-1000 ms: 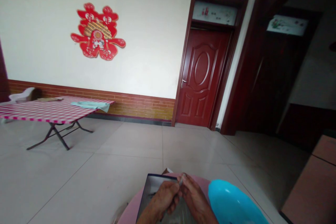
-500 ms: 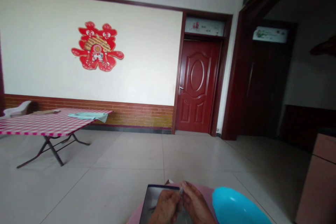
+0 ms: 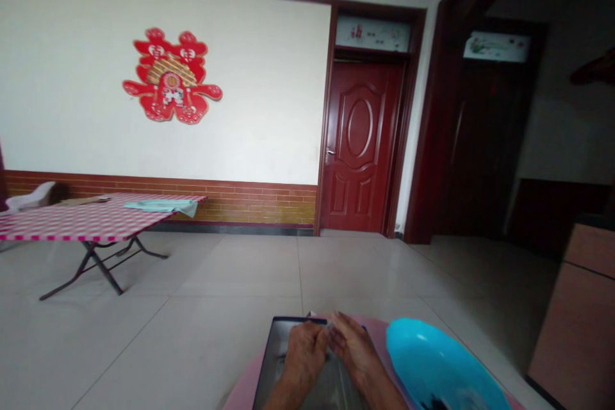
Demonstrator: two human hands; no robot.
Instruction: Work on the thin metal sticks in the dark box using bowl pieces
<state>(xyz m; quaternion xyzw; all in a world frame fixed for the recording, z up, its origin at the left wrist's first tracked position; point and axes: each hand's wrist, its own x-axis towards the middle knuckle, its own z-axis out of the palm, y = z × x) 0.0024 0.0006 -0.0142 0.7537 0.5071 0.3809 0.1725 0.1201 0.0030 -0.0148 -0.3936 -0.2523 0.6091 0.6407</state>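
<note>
Both hands meet over a shallow grey box (image 3: 269,359) with a dark rim, low in the middle of the view. My left hand (image 3: 305,349) is closed, its fingers pinched against a small pale item (image 3: 329,326) too small to name. On the other side of that item, my right hand (image 3: 352,344) has its fingers pressed together around it. Small dark bits lie in the box, partly hidden by my left hand. The box rests on a pink round surface (image 3: 240,391).
Right of the box is a blue basin (image 3: 432,359) with dark and clear items at its bottom. A checkered folding table (image 3: 96,218) with a light green cloth (image 3: 161,205) stands at the left. A pinkish cabinet (image 3: 571,314) is at the right, a red door (image 3: 360,147) behind.
The view has tipped down slightly, so the box, basin and hands appear higher and more of the basin's contents shows. The hands remain together at the small pale item.
</note>
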